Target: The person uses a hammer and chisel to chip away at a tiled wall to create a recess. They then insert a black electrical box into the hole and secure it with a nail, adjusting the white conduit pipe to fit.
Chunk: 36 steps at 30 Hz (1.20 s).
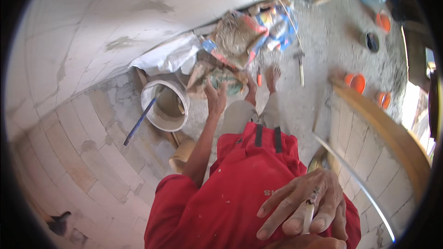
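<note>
Close below the camera, my right hand (pixel 318 200) is raised before my chest. A lit white cigarette (pixel 308 216) with an ashy tip sits between its fingers. My left hand (pixel 216 97) hangs low at my side, its fingers apart and nothing in it. Nearest to that hand are a crumpled brown and green sack (pixel 198 79) and a white bucket (pixel 181 121). The bucket contains grey, wet-looking material. A blue-handled tool (pixel 138 123) leans out over the bucket's rim; its far end is hidden.
A torn sack (pixel 237 41) with grey material lies against the wall. Beside my bare feet are an orange-handled tool (pixel 259 77) and a hammer (pixel 302 70). Orange buckets (pixel 356 83) and a dark bucket (pixel 372 41) stand to the right. A wooden beam (pixel 385 131) tops the right-hand block wall.
</note>
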Each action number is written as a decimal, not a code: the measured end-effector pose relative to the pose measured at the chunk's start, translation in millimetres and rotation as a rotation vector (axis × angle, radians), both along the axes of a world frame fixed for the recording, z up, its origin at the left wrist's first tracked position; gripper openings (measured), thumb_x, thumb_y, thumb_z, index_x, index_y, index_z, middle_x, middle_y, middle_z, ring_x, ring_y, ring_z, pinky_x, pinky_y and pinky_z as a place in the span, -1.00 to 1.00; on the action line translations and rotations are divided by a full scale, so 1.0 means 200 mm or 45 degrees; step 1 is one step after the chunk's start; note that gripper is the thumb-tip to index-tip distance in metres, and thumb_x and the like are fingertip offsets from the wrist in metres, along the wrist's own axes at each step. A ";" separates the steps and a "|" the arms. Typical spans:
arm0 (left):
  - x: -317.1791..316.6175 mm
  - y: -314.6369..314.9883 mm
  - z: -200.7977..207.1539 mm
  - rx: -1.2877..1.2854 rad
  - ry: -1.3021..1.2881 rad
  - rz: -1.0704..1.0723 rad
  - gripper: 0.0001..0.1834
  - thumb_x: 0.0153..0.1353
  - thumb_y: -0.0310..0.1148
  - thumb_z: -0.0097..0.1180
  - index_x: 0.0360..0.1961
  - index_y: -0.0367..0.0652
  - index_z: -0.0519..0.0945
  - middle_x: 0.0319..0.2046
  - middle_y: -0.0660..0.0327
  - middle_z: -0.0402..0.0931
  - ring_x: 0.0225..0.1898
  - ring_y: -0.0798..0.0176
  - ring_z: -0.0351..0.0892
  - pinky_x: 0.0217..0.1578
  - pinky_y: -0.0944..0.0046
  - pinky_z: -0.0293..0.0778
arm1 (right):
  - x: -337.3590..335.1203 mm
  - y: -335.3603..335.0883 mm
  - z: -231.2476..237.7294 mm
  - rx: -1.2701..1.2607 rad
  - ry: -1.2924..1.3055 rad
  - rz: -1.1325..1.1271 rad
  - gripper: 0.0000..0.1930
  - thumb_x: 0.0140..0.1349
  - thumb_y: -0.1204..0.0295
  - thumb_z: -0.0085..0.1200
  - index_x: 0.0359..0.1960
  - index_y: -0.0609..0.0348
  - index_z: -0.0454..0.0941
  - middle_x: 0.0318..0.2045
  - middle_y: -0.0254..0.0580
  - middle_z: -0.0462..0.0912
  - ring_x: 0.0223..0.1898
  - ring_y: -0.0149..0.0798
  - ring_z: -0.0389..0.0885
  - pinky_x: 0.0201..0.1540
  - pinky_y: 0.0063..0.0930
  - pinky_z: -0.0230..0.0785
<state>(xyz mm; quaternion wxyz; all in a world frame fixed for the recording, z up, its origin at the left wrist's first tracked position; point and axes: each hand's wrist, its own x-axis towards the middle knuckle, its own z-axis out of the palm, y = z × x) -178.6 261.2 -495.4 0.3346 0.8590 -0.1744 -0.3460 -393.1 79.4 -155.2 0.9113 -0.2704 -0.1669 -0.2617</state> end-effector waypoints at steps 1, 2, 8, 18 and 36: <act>-0.12 0.18 -0.07 0.192 -0.018 -0.122 -0.07 0.40 -0.02 0.14 0.50 -0.41 -0.02 0.37 -0.38 0.06 0.40 -0.31 0.15 0.33 -0.05 0.28 | -0.03 -0.01 -0.05 0.074 0.032 -0.051 -0.07 0.27 -0.12 0.22 0.54 0.06 0.15 0.46 0.27 0.23 0.10 0.56 0.58 0.21 0.47 0.28; -0.21 0.27 -0.14 0.341 -0.055 -0.218 -0.09 0.42 -0.01 0.10 0.50 -0.40 -0.02 0.34 -0.40 0.06 0.39 -0.34 0.16 0.29 -0.02 0.34 | -0.06 -0.06 -0.12 0.084 0.077 -0.031 -0.11 0.28 -0.10 0.22 0.56 -0.06 0.14 0.46 0.32 0.22 0.12 0.56 0.57 0.21 0.46 0.29; -0.61 0.28 -0.15 0.416 0.324 -0.135 -0.34 0.43 -0.11 0.13 0.35 -0.39 0.29 0.18 -0.18 0.39 0.10 0.00 0.52 0.16 0.09 0.45 | -0.29 -0.24 -0.85 0.506 0.536 -0.196 -0.44 0.51 0.02 -0.18 0.36 0.10 0.36 0.23 0.26 0.49 0.23 0.16 0.51 0.33 -0.02 0.26; -0.97 -0.16 -2.03 0.624 0.504 -0.232 -0.55 0.39 -0.10 0.17 -0.05 -0.36 0.56 -0.23 0.04 0.65 -0.22 0.20 0.65 -0.18 0.24 0.53 | -1.46 -0.45 -4.26 -1.194 2.886 -0.276 -0.63 0.40 0.15 0.11 0.08 0.12 0.51 -0.03 0.10 0.60 0.04 0.19 0.57 0.06 0.02 0.43; -0.96 -0.31 -2.47 0.599 0.297 -0.259 -0.37 0.43 -0.14 0.10 0.30 -0.39 0.23 0.21 -0.03 0.32 0.22 0.02 0.37 0.20 0.12 0.38 | -1.82 0.05 -4.44 -0.442 3.209 -0.308 -0.49 0.25 0.07 0.19 0.05 0.12 0.36 -0.19 0.36 0.66 -0.08 0.42 0.63 -0.07 0.23 0.47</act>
